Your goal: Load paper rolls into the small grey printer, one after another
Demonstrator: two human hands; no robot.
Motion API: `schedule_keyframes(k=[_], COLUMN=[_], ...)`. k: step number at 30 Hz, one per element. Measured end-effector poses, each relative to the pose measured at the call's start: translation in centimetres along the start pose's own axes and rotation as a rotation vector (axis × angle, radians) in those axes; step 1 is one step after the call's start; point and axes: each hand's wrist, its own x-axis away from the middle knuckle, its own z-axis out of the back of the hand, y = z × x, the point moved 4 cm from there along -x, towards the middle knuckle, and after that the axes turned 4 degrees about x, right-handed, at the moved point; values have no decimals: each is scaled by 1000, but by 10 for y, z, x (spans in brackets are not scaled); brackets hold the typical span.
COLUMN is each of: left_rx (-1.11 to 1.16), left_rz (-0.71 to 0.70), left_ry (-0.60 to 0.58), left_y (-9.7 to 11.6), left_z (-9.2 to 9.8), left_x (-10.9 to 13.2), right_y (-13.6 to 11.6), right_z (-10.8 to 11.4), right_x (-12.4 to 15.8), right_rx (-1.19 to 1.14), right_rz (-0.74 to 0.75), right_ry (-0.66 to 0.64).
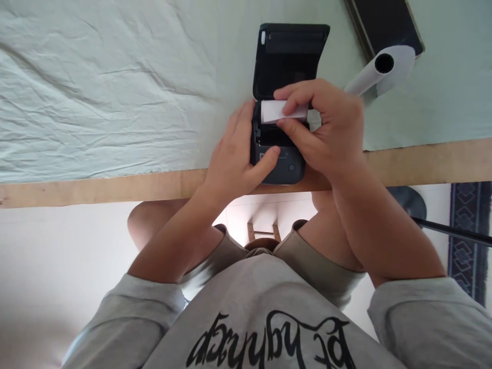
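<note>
A small dark portable printer [284,169] rests near the table's front edge, its lid [290,61] swung up and back. My left hand [240,154] wraps the printer's left side, thumb on its front top face. In its paper bay lies a white paper roll [272,110], which my right hand [326,120] pinches between thumb and fingers. Part of the roll's right end is hidden behind those fingers. Right of the printer, another white paper roll [363,76] with a dark hollow core lies with its loose end curling out.
A dark rectangular phone-like object [388,25] lies at the back right. Pale green cloth [115,92] covers the table, with a bare wooden front edge [96,187]. Below are my legs, a wooden stool [263,241], a black pole [453,230] and a patterned mat [467,220].
</note>
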Motion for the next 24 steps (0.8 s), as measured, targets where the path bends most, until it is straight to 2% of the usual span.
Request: schedule_keyframes(k=[4, 9, 13, 18, 24], left_rx=[78, 45, 120, 186, 154], left_rz=[43, 70, 75, -38, -7], left_ry=[-3, -24, 15, 54, 75], left_y=[4, 7, 6, -2, -8], left_z=[-1, -2, 1, 1, 0], left_x=[-2, -3, -1, -1, 0], right_y=[7, 10, 9, 12, 12], right_z=[-4, -5, -2, 0, -1], right_x=[-1, -1, 2, 12, 22], right_rx=[-57, -71, -53, -155, -144], right_rz=[-61, -96, -88, 35, 238], right_ry=[-42, -46, -28, -97, -221])
